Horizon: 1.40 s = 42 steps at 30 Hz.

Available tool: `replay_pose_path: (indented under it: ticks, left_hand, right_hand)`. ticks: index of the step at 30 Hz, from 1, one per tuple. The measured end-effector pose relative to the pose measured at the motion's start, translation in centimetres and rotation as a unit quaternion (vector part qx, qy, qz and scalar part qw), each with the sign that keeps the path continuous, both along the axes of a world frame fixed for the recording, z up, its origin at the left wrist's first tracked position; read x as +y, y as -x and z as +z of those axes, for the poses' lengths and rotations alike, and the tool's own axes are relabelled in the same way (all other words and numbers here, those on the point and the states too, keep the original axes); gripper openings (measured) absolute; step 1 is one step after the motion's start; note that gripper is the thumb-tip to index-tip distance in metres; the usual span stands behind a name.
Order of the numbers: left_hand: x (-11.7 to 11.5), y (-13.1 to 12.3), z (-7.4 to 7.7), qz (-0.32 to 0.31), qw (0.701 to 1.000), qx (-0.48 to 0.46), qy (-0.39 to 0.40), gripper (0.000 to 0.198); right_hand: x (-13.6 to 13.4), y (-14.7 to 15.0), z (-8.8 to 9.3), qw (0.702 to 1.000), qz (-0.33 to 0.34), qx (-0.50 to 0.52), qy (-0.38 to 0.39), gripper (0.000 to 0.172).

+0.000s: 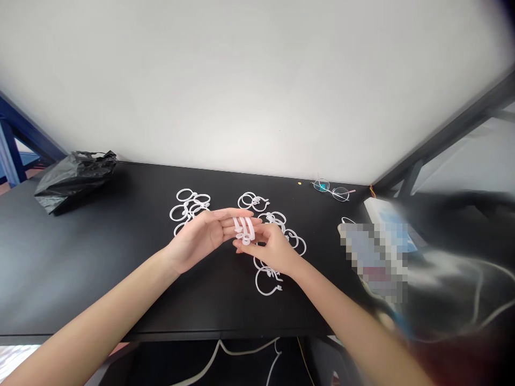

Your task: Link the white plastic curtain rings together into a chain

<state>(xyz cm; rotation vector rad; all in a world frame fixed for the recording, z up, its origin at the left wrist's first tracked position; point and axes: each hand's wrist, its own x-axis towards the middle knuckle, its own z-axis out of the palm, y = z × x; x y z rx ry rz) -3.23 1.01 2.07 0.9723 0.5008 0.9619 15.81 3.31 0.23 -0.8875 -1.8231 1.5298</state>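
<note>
A few white plastic curtain rings point(244, 229) sit side by side at the fingers of my left hand point(205, 238), which curls around them with its palm turned partly up. From the other side, my right hand point(276, 246) grips the same rings between thumb and fingers. Exactly how the rings sit around the left fingers is partly hidden. Behind my left hand lies a group of similar white rings point(179, 213) on the black desk point(132, 268). More loose rings point(269, 281), some visibly gapped, lie around and partly beneath my right hand.
A crumpled black plastic bag point(78, 179) rests at the back left. Wire-framed glasses point(330, 190) lie near the wall. On the right are a pixelated item point(374, 262), a white and blue box point(390, 225) and blurred clear plastic point(454, 289). Cables point(213, 359) hang below the desk edge.
</note>
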Motion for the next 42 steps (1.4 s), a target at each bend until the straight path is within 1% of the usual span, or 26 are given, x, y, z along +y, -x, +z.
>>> replay_pose_path:
  ticks: [3,6,9,13,16,18,21,24,27,29,31,34,36,37,39,42]
  left_hand:
    - [0.0,-0.1,0.1,0.026,1.000,0.011,-0.007,0.043]
    - [0.0,-0.1,0.0,0.054,0.998,0.010,-0.005,0.039]
    - [0.0,-0.1,0.0,0.070,0.997,0.020,0.000,0.037]
    - [0.1,-0.2,0.2,0.082,0.996,0.039,0.008,0.035]
    - [0.1,-0.4,0.1,0.074,0.995,0.070,0.009,0.030]
    - [0.1,-0.5,-0.1,0.071,0.992,0.106,0.008,0.025]
    - [0.0,-0.7,-0.5,0.060,0.988,0.141,0.004,0.024]
    - [0.0,-0.7,-0.6,0.055,0.988,0.146,-0.007,0.022]
    - [0.0,-0.6,-0.6,0.070,0.984,0.163,-0.020,0.021]
    - [0.1,-0.5,-0.5,0.088,0.973,0.206,-0.048,0.023]
    - [0.0,-0.4,-0.5,0.103,0.952,0.269,-0.100,0.025]
    - [-0.2,-0.4,-0.5,0.134,0.897,0.374,-0.193,0.029]
    - [-0.3,-0.4,-0.4,0.140,0.862,0.429,-0.231,0.030]
    - [-0.3,-0.5,-0.5,0.138,0.852,0.444,-0.241,0.031]
    - [-0.3,-0.6,-0.5,0.128,0.846,0.455,-0.246,0.032]
    - [-0.2,-0.8,-0.7,0.133,0.843,0.456,-0.253,0.031]
  right_hand:
    - [0.1,-0.1,0.1,1.000,0.003,0.001,0.005,0.016]
    - [0.1,-0.1,0.1,1.000,-0.004,-0.003,-0.021,0.014]
    - [0.1,0.0,0.0,0.999,-0.022,-0.001,-0.045,0.017]
    - [0.0,0.0,-0.1,0.998,-0.041,0.002,-0.046,0.030]
    - [0.0,0.1,-0.1,0.999,-0.028,0.014,-0.027,0.046]
    - [0.0,0.1,0.0,0.999,-0.018,0.028,-0.013,0.050]
    - [0.0,0.1,0.2,0.998,-0.014,0.056,0.010,0.044]
    - [0.1,0.0,0.2,0.996,-0.014,0.078,0.030,0.036]
    - [0.2,0.0,0.1,0.995,-0.021,0.086,0.039,0.037]
    - [0.3,0.0,0.0,0.995,-0.029,0.079,0.048,0.039]
    - [0.4,-0.1,-0.2,0.996,-0.038,0.058,0.049,0.040]
    - [0.6,-0.2,-0.5,0.998,-0.046,0.010,0.038,0.042]
    - [0.6,-0.2,-0.7,0.998,-0.046,-0.011,0.032,0.043]
    - [0.6,-0.2,-0.8,0.998,-0.050,-0.018,0.025,0.043]
    - [0.6,-0.1,-0.9,0.997,-0.064,-0.034,-0.006,0.042]
    - [0.6,0.0,-0.9,0.992,-0.084,-0.062,-0.065,0.038]
